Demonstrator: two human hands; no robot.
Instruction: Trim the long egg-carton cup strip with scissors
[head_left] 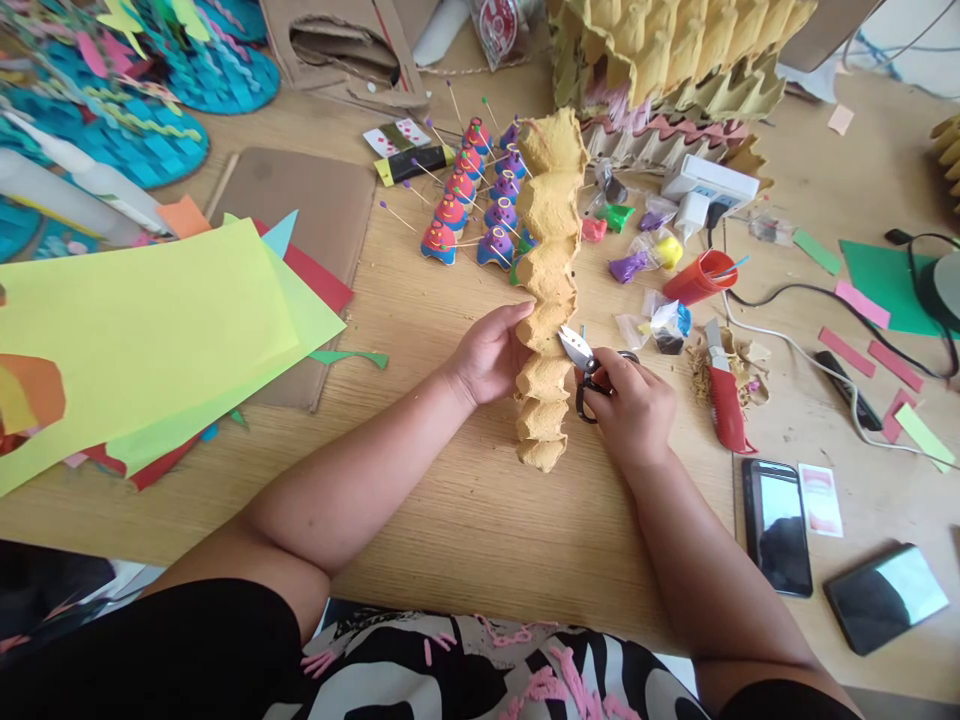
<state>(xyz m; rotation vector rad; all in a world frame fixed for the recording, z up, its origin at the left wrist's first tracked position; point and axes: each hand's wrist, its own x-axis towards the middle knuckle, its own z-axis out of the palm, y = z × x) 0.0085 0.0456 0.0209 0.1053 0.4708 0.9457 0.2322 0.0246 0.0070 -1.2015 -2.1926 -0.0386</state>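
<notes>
A long yellow strip of egg carton stands lengthwise before me over the table. My left hand is closed on its left edge near the middle, the fingers partly hidden behind it. In my right hand is a pair of scissors with black handles. Their blades touch or nearly touch the strip's right edge; I cannot tell whether they bite into it. Beyond the strip stand rows of small painted egg-cup figures, red-and-blue ones and purple ones, with pins sticking out.
Coloured paper sheets and a cardboard piece lie at the left. Egg trays are stacked at the back. To the right are a red cup, a red-handled utility knife, cables and two phones.
</notes>
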